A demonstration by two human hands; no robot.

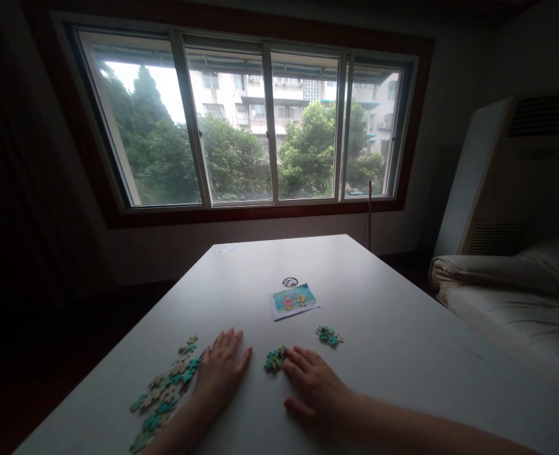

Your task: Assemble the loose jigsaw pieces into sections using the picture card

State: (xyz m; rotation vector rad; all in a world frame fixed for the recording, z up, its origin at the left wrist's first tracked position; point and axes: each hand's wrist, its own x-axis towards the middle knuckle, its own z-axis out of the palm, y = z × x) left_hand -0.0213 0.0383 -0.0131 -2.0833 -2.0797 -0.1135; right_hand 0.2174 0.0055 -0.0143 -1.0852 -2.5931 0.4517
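Observation:
My left hand (220,370) lies flat on the white table (393,328), fingers stretched out, its outer edge against a spread of loose jigsaw pieces (165,395). My right hand (315,385) also rests flat, fingertips touching a small joined cluster of teal pieces (274,359). Another little cluster (329,336) lies just beyond the right hand. Further up the table sits the reference picture card (293,301), showing cartoon figures on a blue ground.
A small round dark object (289,282) lies behind the card. A wide window (260,126) fills the far wall. A bed with pale bedding (516,297) stands to the right, a tall white unit (511,170) behind it.

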